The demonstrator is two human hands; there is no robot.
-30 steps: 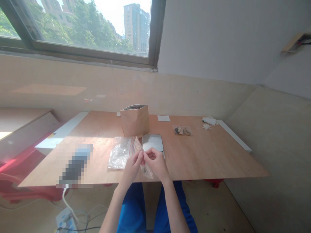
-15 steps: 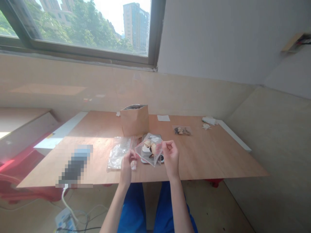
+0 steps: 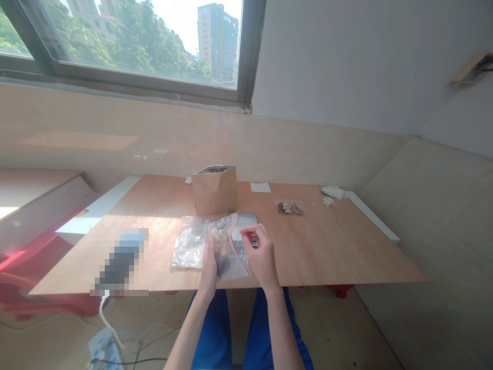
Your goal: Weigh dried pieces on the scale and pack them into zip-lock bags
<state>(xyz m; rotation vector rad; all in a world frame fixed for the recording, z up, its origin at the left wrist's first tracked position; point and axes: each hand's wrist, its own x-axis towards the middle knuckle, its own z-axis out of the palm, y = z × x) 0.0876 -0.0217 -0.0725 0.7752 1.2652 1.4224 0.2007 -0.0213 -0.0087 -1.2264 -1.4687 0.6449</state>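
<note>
Watching from the side rn: left hand point(image 3: 209, 264) has the zip bag point(image 3: 224, 253) w/ pale & dark bits inside, held over the desk's point(image 3: 327, 241) front edge; can't tell how its far-side fingers sit. Right hand's point(image 3: 242, 232) thumb + index look pressed together by the red zip strip point(image 3: 235, 247), tho idk if they've caught film. Prob mid zip-handling; next move calls for a firm left grip imo. Empties stack point(image 3: 188, 249) crowds the left, bag + right hand partly block the silver-topped device point(image 3: 248, 221), kraft pouch point(image 3: 215, 192) behind.
</note>
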